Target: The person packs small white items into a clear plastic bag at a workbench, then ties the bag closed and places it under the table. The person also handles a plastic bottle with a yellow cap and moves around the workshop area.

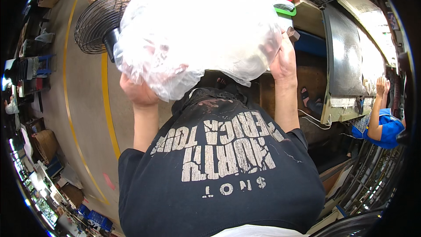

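A large, puffed-out plastic bag, white and translucent, fills the upper middle of the head view. My left hand grips its lower left side, the fingers partly covered by the crumpled film. On the right edge, my right hand has its fingers closed on the bag, some showing faintly through the plastic. Glare washes out the bag's middle, so I cannot tell what is inside. Both forearms stretch forward past my dark printed shirt.
A black wire-caged fan stands left of the bag. Behind it, a green tray holds red and clear items. To the right is a workbench with a dark panel; a person in blue works beyond. Yellow lines mark the floor at left.
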The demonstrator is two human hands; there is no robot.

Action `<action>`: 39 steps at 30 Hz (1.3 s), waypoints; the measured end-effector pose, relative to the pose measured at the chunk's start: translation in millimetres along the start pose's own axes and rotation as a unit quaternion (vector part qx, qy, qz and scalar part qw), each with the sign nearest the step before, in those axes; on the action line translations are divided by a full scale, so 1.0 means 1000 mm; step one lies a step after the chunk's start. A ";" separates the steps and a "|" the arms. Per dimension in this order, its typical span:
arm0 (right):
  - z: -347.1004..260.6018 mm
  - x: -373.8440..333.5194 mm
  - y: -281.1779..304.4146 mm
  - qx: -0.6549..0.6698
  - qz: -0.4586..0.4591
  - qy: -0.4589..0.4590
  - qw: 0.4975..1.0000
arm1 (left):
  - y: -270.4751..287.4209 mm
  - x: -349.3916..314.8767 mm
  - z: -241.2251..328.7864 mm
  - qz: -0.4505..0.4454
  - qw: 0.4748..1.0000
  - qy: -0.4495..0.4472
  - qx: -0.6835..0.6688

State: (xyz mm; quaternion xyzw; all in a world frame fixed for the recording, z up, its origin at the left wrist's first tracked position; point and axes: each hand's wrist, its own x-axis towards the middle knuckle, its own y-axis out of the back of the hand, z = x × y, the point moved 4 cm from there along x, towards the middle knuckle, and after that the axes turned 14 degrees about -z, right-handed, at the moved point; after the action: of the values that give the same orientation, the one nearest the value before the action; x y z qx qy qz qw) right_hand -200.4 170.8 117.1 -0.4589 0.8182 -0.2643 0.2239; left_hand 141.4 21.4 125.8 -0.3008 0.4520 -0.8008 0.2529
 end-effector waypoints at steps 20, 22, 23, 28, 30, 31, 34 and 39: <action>-0.026 -0.017 -0.025 -0.106 -0.039 0.152 0.982 | 0.015 -0.010 -0.043 0.100 0.953 0.104 -0.268; -0.015 -0.020 -0.039 -0.143 -0.057 0.143 0.978 | 0.007 -0.007 -0.049 0.131 0.928 0.096 -0.334; -0.004 -0.022 -0.040 -0.188 -0.106 0.089 0.972 | 0.003 -0.006 -0.051 0.127 0.921 0.073 -0.362; 0.024 -0.012 -0.053 -0.266 -0.099 0.086 0.955 | -0.032 0.007 -0.049 0.042 0.957 0.068 -0.280; 0.023 -0.013 -0.058 -0.284 -0.080 0.122 0.948 | -0.050 0.011 -0.043 -0.061 0.975 0.068 -0.202; 0.021 -0.015 -0.059 -0.305 -0.064 0.142 0.939 | -0.058 0.012 -0.040 -0.033 0.983 0.069 -0.167; 0.007 -0.028 -0.074 -0.307 -0.059 0.199 0.929 | -0.078 0.011 -0.037 -0.021 0.997 0.063 -0.046; 0.010 -0.048 -0.102 -0.104 -0.103 0.143 0.979 | -0.114 0.006 -0.051 -0.254 0.785 0.246 0.509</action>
State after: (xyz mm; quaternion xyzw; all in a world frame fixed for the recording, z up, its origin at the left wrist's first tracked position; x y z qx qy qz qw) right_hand -106.7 165.2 180.7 -0.5188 0.8133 -0.2619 0.0275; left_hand 86.1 99.4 206.0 -0.0250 -0.0665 -0.9968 0.0370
